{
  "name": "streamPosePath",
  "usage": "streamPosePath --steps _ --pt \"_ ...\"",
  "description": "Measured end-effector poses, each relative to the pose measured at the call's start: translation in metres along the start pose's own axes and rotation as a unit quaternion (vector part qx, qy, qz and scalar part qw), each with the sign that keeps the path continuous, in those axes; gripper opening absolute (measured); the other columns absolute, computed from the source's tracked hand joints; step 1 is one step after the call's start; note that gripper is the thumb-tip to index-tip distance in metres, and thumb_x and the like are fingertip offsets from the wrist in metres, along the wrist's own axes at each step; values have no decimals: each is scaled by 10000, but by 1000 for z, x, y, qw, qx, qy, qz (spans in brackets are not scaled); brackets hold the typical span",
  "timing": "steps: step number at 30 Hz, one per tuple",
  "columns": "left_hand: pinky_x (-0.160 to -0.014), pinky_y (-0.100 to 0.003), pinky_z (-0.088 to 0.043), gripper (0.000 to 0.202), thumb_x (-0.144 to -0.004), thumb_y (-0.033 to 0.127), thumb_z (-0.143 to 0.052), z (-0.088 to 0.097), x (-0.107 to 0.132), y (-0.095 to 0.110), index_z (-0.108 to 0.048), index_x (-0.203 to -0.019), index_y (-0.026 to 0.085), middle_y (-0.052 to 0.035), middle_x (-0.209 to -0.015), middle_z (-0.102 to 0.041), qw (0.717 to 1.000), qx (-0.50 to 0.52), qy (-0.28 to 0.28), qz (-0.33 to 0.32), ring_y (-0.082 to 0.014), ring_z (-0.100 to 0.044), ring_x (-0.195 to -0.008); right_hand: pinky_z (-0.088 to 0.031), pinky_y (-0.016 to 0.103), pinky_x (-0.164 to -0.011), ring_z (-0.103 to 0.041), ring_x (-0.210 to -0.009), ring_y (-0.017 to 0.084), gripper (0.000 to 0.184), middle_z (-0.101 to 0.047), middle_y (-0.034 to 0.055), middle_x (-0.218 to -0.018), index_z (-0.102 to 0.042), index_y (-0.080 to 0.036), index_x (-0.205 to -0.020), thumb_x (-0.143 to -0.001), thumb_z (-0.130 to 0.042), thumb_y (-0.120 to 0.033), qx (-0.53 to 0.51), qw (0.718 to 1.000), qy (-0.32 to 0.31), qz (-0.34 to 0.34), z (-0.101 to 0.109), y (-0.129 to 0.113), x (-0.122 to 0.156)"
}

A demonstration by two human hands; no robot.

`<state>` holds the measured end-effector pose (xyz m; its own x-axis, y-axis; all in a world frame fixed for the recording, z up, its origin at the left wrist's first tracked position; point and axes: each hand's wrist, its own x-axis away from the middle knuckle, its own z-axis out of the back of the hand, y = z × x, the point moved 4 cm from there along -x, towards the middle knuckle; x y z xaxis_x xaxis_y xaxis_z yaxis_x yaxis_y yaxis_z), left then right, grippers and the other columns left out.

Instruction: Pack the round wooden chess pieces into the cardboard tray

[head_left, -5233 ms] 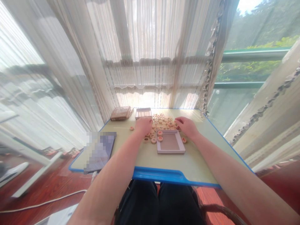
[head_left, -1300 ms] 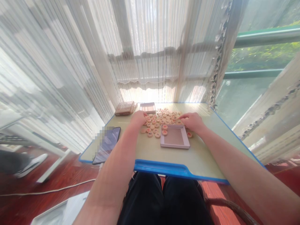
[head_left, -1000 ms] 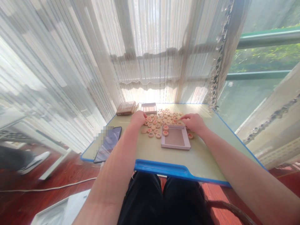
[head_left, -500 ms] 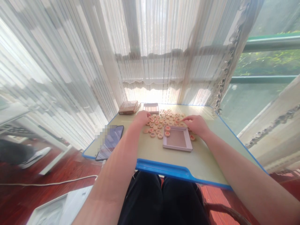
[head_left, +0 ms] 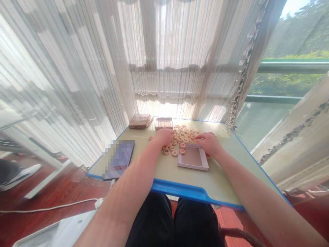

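Many round wooden xiangqi pieces [head_left: 185, 134] with red or black characters lie in a loose heap on the table. My left hand [head_left: 166, 136] reaches over the heap's left side, palm down, its fingertips at the pieces and partly hidden. At the right edge of the heap is my right hand [head_left: 209, 142], its thumb and index finger apart and touching pieces. In front of the heap stands a shallow open box [head_left: 193, 168]. Two red-marked pieces [head_left: 182, 148] lie at its far left corner. A lone piece [head_left: 150, 138] sits left of my left hand.
A second shallow box [head_left: 164, 118] and a brown flat case [head_left: 140, 121] stand at the table's far edge. A tablet [head_left: 122, 157] lies at the left with a cable. The table [head_left: 164, 171] has a blue rim. A curtain [head_left: 169, 79] hangs behind it.
My left hand has slid right across the pieces, leaving a lone piece to its left. My right hand has shifted slightly left at the heap's edge. The view has tilted up a little.
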<state>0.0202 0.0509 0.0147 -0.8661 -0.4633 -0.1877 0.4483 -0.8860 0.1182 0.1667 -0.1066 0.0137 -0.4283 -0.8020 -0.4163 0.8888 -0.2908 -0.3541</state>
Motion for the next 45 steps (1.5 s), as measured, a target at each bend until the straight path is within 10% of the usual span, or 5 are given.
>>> streamPosePath --steps 23,29,39,45 --pt "-847 -351 -453 257 -828 286 -482 6 3 -18 -676 -965 189 -114 -1068 -628 991 -23 14 131 -255 -566 -1000 -431 385 -855 -511 -900 246 214 -705 35 -864 -740 -214 -813 -778 -531 -247 9 994 -16 104 1 -18 8" --pt "-811 -305 -468 232 -825 292 -515 10 6 -5 -684 -950 194 -73 -988 -643 982 110 104 115 -185 -596 -872 -442 376 -847 -519 -880 239 208 -696 50 -856 -736 -213 -821 -785 -535 -254 -6 993 23 119 7 -22 9" --pt "-725 -293 -509 423 -656 407 -733 6 12 39 -684 -972 130 -86 -905 -691 790 611 30 46 -151 -622 -800 -475 341 -823 -590 -936 212 265 -617 61 -1041 -655 -231 -1053 -822 -542 -296 -87 988 48 122 13 -32 14" --pt "-616 -257 -493 353 -664 393 -736 10 16 40 -697 -880 118 -69 -791 -669 791 610 -5 37 -113 -598 -666 -478 295 -744 -613 -836 178 305 -605 61 -1063 -601 -220 -1132 -851 -532 -316 -112 980 93 133 19 -39 19"
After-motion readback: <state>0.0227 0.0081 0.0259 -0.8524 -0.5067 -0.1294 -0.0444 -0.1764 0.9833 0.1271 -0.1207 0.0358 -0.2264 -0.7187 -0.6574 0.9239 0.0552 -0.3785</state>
